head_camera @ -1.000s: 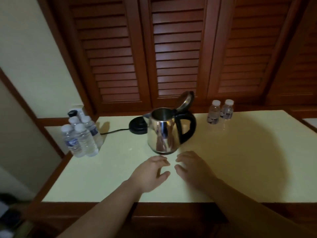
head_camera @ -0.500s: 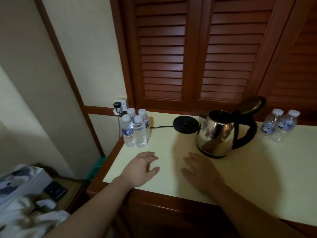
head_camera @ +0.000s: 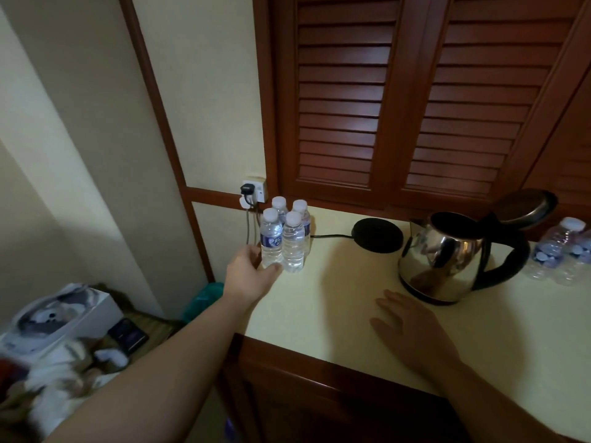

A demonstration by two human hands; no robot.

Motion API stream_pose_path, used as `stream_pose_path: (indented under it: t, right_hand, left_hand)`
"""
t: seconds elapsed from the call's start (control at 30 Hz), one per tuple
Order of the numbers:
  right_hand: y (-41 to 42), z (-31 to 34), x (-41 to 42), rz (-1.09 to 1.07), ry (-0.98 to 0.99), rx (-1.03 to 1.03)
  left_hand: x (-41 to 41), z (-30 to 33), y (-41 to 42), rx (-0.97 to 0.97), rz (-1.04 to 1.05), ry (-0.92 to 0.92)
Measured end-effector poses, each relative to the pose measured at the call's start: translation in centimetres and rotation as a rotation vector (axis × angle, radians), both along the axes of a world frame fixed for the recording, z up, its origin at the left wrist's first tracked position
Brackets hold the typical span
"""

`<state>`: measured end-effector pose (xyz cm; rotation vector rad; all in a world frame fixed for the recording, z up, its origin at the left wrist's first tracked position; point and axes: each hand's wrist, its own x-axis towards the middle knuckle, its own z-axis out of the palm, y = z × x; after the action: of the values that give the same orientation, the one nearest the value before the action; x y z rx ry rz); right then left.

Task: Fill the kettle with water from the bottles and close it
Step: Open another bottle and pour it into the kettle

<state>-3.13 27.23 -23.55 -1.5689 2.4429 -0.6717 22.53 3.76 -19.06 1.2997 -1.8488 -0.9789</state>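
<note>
Several small clear water bottles with white caps stand in a cluster at the counter's back left corner. My left hand (head_camera: 251,276) reaches to the front left bottle (head_camera: 271,238) and curls its thumb and fingers round the lower part. The steel kettle (head_camera: 447,260) with a black handle stands off its base on the counter to the right, its lid (head_camera: 524,206) tipped up and open. My right hand (head_camera: 412,330) lies flat on the counter just in front of the kettle, fingers straight, holding nothing.
The black kettle base (head_camera: 377,235) sits between bottles and kettle, its cord running to a wall socket (head_camera: 254,191). Two more bottles (head_camera: 553,251) stand right of the kettle. Wooden louvre doors rise behind the cream counter (head_camera: 335,292). Clutter and a white box (head_camera: 64,314) lie lower left.
The view has swung left. My left hand moved from the counter out to the bottle cluster and closed round the front left bottle. My right hand stayed flat near the kettle.
</note>
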Motion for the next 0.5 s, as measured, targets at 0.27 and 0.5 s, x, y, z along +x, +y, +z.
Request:
stream_pose_path:
  t: [0.27,0.5]
  right_hand:
    - [0.0,-0.4,-0.3,0.006,-0.007,-0.037]
    - [0.0,-0.3,-0.2,0.007,-0.015,-0.051]
  left_hand:
    - [-1.0,0.9,-3.3,0.023,-0.154,0.106]
    - [0.1,1.4,-0.3,-0.031,-0.149,0.106]
